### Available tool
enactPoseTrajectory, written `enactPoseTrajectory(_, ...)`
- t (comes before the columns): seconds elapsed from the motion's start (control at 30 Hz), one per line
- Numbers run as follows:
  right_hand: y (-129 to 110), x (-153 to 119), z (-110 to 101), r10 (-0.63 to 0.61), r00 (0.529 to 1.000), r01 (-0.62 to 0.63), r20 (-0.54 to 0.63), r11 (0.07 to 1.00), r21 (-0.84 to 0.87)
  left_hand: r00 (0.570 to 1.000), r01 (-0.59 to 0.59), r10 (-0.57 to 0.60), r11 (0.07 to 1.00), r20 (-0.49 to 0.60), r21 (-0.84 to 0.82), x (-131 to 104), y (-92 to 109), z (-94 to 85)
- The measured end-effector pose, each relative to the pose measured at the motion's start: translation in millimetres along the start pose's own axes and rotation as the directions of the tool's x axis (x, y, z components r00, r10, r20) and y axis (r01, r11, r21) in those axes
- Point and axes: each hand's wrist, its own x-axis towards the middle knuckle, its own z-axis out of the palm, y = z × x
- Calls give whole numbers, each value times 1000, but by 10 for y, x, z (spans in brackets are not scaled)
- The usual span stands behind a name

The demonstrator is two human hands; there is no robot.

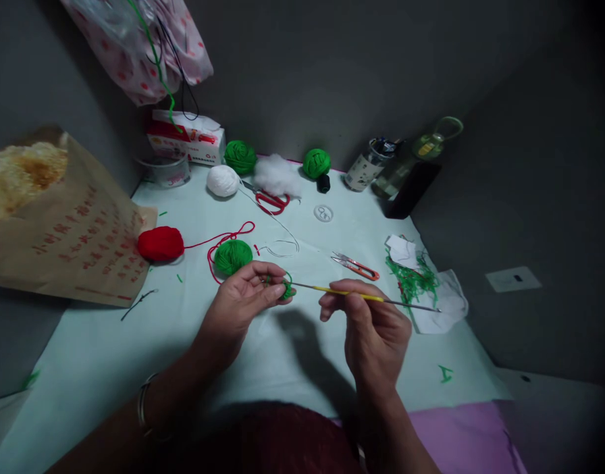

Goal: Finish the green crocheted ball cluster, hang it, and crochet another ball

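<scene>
Between the thumb and fingers of my left hand (245, 296) is a small piece of green crochet (286, 289). My right hand (374, 326) grips a crochet hook (349, 293) by its yellow middle, like a pen. The hook's left end reaches the green piece; whether it passes through a loop is too small to tell. Just beyond my left hand lies a ball of green yarn (234, 257). Red yarn runs beside it from a red skein (160, 244). Thread snips (356, 266) with orange handles lie past my right hand.
A paper bag with bread (85, 230) stands at the left. Along the back are a tissue box (203, 146), white yarn (222, 181), stuffing (276, 175), red scissors (272, 203) and a pen holder (365, 170). Green yarn scraps (415, 280) lie on the right, below a bottle (405, 158).
</scene>
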Motion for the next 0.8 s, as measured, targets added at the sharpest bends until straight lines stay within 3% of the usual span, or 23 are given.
enactPoseTrajectory(0.27, 34, 8, -27, -70, 997, 70, 17, 997, -21, 1000, 3, -3, 1000, 14, -5, 11, -10, -8)
enactPoseTrajectory(0.47, 5, -11, -35, -163, 985, 168, 54, 977, -134, 1000, -27, 27, 999, 11, 28, 8, -26, -17)
enactPoseTrajectory(0.7, -69, -74, -25, -400, 868, 488, 295, 796, -359, 987, -146, 156, 973, -43, 181, 8, -62, -10)
enactPoseTrajectory(0.8, -72, -69, 4, -405, 866, 492, 294, 796, -352, 988, -140, 148, 976, -35, 164, 13, -61, -20)
